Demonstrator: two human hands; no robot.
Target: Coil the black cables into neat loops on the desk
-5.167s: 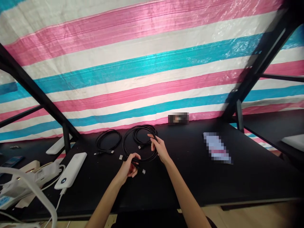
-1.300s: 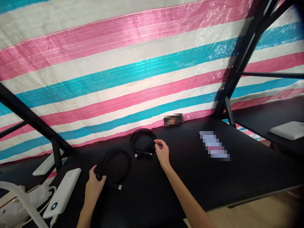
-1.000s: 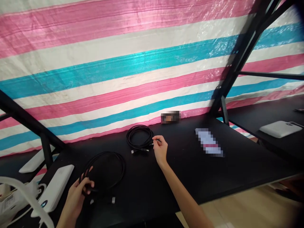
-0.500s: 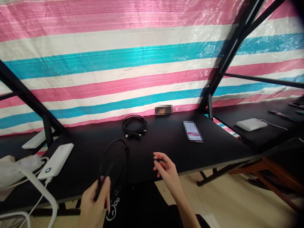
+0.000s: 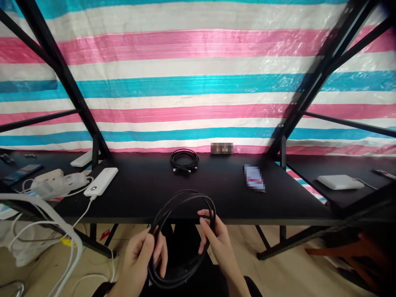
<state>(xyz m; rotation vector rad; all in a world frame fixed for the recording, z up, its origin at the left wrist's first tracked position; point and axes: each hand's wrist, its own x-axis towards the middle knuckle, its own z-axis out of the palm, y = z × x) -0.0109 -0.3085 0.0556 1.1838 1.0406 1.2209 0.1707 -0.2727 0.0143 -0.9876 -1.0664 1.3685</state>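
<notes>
A loosely coiled black cable (image 5: 173,284) is held up as a ring in front of the desk's near edge. My left hand (image 5: 139,255) is closed around the ring's left side, thumb over the strands. On the opposite side, my right hand (image 5: 220,237) has its thumb and fingers curled about the strands. Part of the ring is hard to make out against dark clothing. Farther back on the black desk (image 5: 139,194) lies another coiled black cable (image 5: 185,166), its silver plugs facing me.
A white power bank (image 5: 102,181) with a white lead lies at the desk's left. On the right lies a phone (image 5: 254,178) with a blurred screen. A blurred small object (image 5: 221,148) stands at the back. White tubing (image 5: 69,231) curves across the lower left. Another white device (image 5: 340,182) sits far right.
My left hand has brought the cable toward the middle, where it now forms an open ring. My right hand, free before, now holds its right side. The view has shifted and levelled.
</notes>
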